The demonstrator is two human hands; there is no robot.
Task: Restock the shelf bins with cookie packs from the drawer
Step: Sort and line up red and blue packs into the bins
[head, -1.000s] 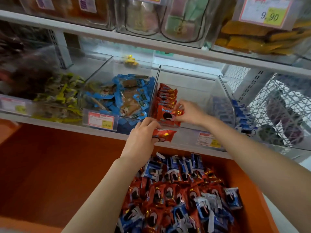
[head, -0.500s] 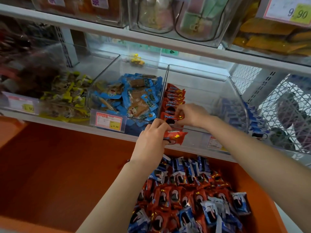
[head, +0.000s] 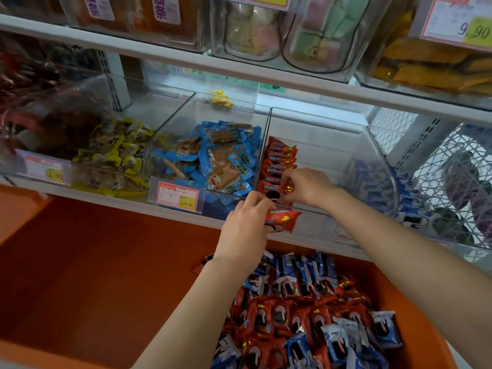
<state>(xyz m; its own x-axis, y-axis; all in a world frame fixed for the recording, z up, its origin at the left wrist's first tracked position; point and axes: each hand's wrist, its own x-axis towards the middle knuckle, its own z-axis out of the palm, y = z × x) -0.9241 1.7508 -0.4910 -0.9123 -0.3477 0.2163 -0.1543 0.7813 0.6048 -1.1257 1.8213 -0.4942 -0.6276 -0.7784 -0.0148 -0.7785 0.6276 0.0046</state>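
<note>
A clear shelf bin holds a row of red cookie packs standing along its left wall. My right hand is inside the bin, fingers closed on the front red pack of that row. My left hand is just outside the bin's front lip, gripping another red cookie pack. Below, the orange drawer holds a heap of red and blue cookie packs at its right side.
Left of the cookie bin sit bins of blue snack packs and yellow snack packs, each with a price tag. A bin with blue cookie packs and a white wire basket lie to the right. Another shelf of bins hangs above.
My left hand has risen slightly with its red pack toward the bin's front edge. My right hand stays on the front of the row of red packs.
</note>
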